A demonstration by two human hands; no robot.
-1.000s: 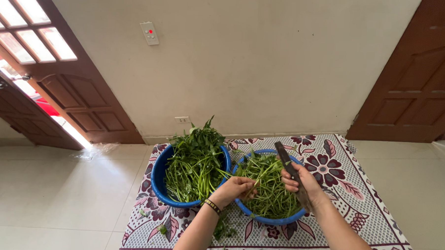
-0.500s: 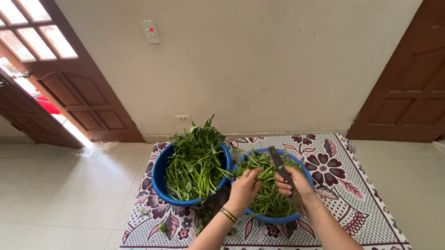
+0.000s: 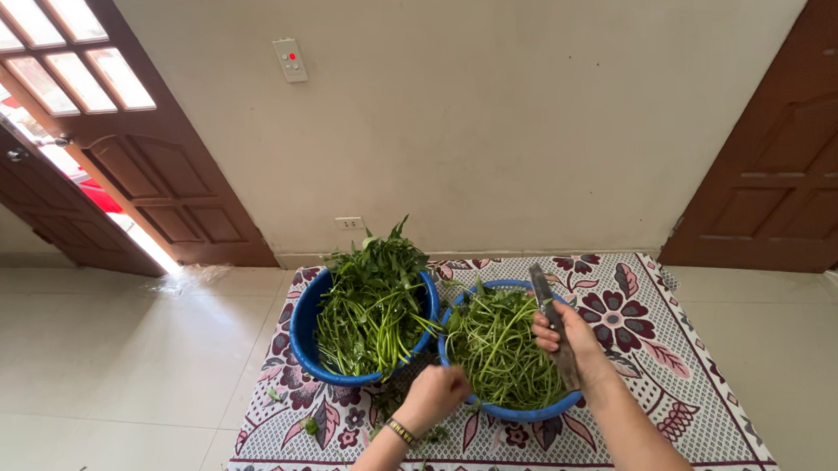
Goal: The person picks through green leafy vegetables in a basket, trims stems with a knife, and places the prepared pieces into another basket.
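Observation:
Two blue basins stand side by side on a floral mat [image 3: 639, 308]. The left basin [image 3: 302, 326] is piled with long leafy green stalks [image 3: 372, 299]. The right basin [image 3: 515, 412] holds trimmed green stems [image 3: 499, 345]. My right hand [image 3: 573, 338] grips a knife [image 3: 541, 291] with the blade pointing up over the right basin. My left hand [image 3: 437, 394], with a bracelet at the wrist, is closed low between the two basins, near the right basin's near rim; whether it holds a stem cannot be seen.
A few green scraps [image 3: 312, 425] lie on the mat in front of the basins. A beige wall with a switch plate [image 3: 290, 60] rises behind. A brown door [image 3: 784, 165] stands at right and an open glazed door [image 3: 80, 94] at left, with tiled floor around.
My left hand has dropped from the stems in the right basin down to the gap between the basins. My right hand with the knife has shifted slightly right and raised the blade.

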